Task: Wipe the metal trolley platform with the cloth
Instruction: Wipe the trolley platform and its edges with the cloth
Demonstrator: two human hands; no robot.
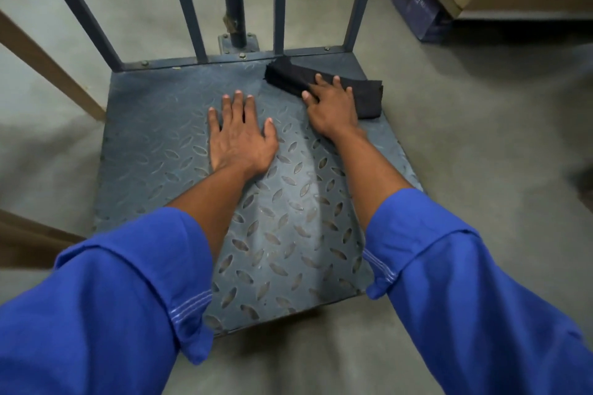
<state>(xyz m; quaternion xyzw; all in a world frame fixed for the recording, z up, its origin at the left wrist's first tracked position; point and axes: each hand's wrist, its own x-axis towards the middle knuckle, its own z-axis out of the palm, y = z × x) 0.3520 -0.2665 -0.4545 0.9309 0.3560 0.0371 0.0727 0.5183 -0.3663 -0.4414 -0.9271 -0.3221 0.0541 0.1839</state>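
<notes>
Slippage is the likeliest trouble: the right grip (332, 106) only presses flat on the folded black cloth (369, 94), fingers apart and fairly straight, clamped on nothing. A quick stroke over the raised tread of the trolley platform (160, 144) could therefore let the fabric bunch or stay behind while the palm slides off. The cloth lies under and beyond that grip's fingertips at the platform's far corner. One end reaches toward the upright rails (280, 0) just past it, and the other sits at the platform's edge on the little-finger side. A push outward could drop it to the floor (481, 138); a push forward could knock knuckles on the rails. The left grip (240, 138) lies on the right one's thumb side, near but apart, palm down on bare plate, fingers spread and straight, holding nothing. It seems to brace the body and could block a sweep toward it. Both forearms reach forward from blue sleeves (128, 282).
</notes>
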